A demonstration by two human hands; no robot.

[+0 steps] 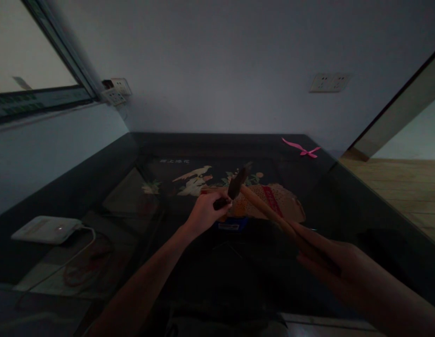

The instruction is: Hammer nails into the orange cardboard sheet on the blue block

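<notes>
A hammer with a long wooden handle (264, 206) and a dark metal head (238, 181) is held by my right hand (329, 257), whose fingers are wrapped round the handle's lower end. The head hangs just above and beside my left hand (208, 211). The fingers of my left hand are pinched on a small dark object (220, 203), too dim to name. Behind and under them lies a tan patterned piece with a red band (272, 200), partly hidden by the handle. A blue box (233, 225) is just below my left fingertips.
The dark glossy table (217, 271) bears a bird and flower picture (195, 180). A white power bank (48, 229) with a cable lies at the left, a pink ribbon (303, 151) at the back right. Sockets (329, 83) are on the wall.
</notes>
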